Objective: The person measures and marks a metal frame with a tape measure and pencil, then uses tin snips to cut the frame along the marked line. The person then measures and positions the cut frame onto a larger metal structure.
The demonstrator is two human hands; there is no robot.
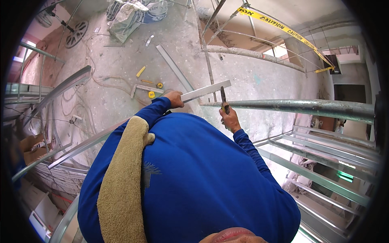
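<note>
My left hand is closed round the near end of a short, pale metal channel, which slants up to the right. At the channel's far end, my right hand grips dark-jawed tin snips. Their jaws point away from me and meet or overlap the channel's edge; whether they bite into it I cannot tell. A longer metal channel stretches away beyond my left hand. Just left of that hand are a yellow tape measure and an angled metal piece.
A thick scaffold pipe runs right from near my right hand. Metal studs form a rack at lower right. Cables, a yellow knife-like tool and sacks lie on the floor. Yellow barrier tape hangs at upper right.
</note>
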